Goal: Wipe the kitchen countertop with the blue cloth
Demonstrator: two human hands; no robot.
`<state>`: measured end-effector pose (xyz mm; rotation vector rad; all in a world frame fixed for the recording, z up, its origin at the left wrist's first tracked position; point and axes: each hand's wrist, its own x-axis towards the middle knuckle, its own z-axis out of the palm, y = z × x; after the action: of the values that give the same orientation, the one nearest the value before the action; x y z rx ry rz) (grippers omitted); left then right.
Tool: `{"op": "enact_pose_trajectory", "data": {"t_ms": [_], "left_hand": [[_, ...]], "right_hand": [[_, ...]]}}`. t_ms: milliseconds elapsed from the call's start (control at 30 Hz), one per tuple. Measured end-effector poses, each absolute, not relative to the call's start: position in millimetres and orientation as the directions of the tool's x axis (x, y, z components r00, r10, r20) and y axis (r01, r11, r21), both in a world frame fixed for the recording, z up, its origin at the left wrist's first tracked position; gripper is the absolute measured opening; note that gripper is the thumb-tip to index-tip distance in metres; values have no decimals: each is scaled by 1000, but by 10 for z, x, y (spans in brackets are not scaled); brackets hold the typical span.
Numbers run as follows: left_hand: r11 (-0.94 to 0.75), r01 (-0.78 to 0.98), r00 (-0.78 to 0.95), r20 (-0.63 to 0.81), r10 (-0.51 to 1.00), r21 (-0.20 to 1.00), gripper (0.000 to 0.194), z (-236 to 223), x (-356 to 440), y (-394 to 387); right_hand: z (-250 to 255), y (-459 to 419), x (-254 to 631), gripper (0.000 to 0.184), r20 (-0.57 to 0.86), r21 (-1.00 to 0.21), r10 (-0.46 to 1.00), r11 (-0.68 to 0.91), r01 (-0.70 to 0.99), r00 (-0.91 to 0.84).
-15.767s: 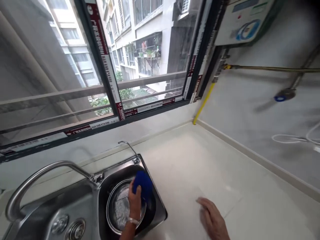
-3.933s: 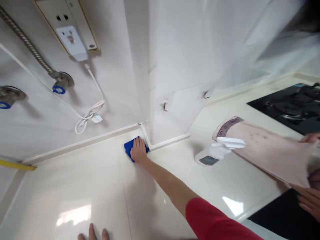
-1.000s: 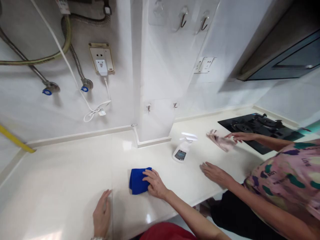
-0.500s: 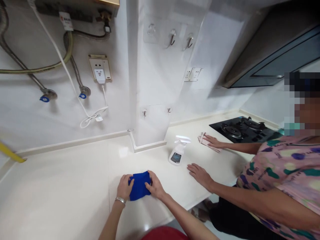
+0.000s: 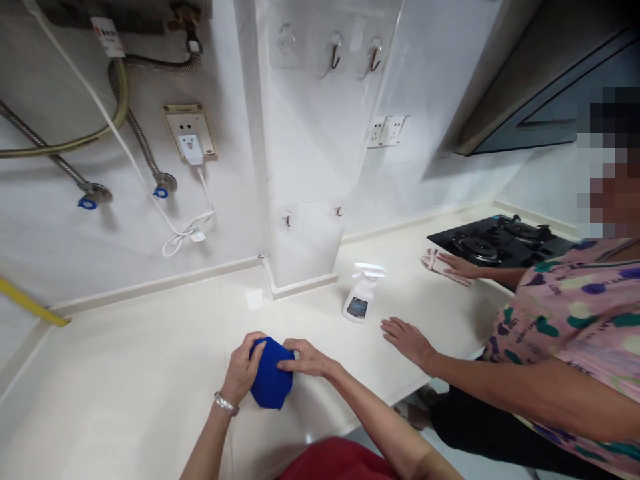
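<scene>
Together, the left hand [image 5: 240, 368] and right hand [image 5: 309, 359] pinch the blue cloth [image 5: 271, 378] between thumbs and fingers

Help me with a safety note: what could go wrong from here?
The upright spray bottle stands close to a co-worker's hand, so a sideways sweep might knock it over. The blue cloth, held by the left hand and right hand, might slip if a grip loosens.
</scene>
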<state>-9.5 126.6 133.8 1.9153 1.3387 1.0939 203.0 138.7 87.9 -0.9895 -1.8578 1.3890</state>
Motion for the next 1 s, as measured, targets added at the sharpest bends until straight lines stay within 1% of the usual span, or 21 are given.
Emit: {"op": "enact_pose_trajectory", "data": {"t_ms": [67,133,200,233,300,333,400,433,467,533,567,600,667,733,767,800,867,900,1000], "left_hand": [[-377,494,112,372,921,783,31,1448,-157,1273],[-385,507,29,431,902,772,31,1520,-247,1311],[-375,529,-25,456,890,761,32,1562,-367,1383],[-367,548,-34,458,888,752,33,1577,-436,1429],[-350,592,-41,461,886,726,35,1609,-586,1538],[-339,614,-54,467,883,713,37,1631,-661,1597],[-322,648,-99,496,862,690,39,1678,-800,1710],[-326,663,-112,520,847,674,40,1693,-860,1757],[-341,680,-106,546,831,650,39,1692,-914,1794],[-406,716,-17,597,802,567,35,1608,-1007,1816],[-449,730,55,610,790,516,33,1515,-1051,1795],[-492,738,139,610,780,462,31,1386,-1095,1750],[-577,731,320,564,761,364,29,1052,-1186,1598],[-653,698,494,463,736,293,29,698,-1281,1400],[-663,692,546,395,739,285,29,548,-1327,1306],[-642,706,552,336,763,298,29,428,-1368,1226],[-562,751,493,271,827,348,29,283,-1425,1135],[-519,768,444,270,854,375,30,250,-1434,1130],[-450,789,326,336,884,419,35,196,-1375,1251]], "right_hand": [[824,1350,2006,33,6,-967,801,158,201,-599],[705,1300,1982,33,-39,-974,773,111,196,-633],[599,1281,1971,33,-70,-978,781,67,195,-620],[573,1298,1973,33,-63,-973,803,81,215,-592],[603,1399,1987,30,1,-943,861,170,286,-508],[656,1479,1997,28,57,-919,887,226,322,-459],[798,1670,2016,23,205,-858,902,352,374,-380],[864,1761,2024,22,286,-817,892,418,398,-350],[908,1838,2033,27,365,-762,872,481,434,-326],[893,1918,2056,41,488,-603,814,575,553,-314],[824,1914,2074,46,510,-526,794,592,611,-330],[717,1883,2100,49,507,-457,783,599,658,-361],[427,1756,2175,45,440,-373,778,613,696,-449],[124,1605,2270,35,363,-370,775,629,683,-517],[1,1545,2317,32,345,-390,773,633,668,-532],[-93,1505,2358,29,341,-418,775,631,653,-531],[-190,1496,2409,26,358,-474,793,609,636,-493],[-201,1525,2415,28,366,-493,807,590,639,-463],[-171,1681,2363,35,373,-503,846,530,682,-382]]}}
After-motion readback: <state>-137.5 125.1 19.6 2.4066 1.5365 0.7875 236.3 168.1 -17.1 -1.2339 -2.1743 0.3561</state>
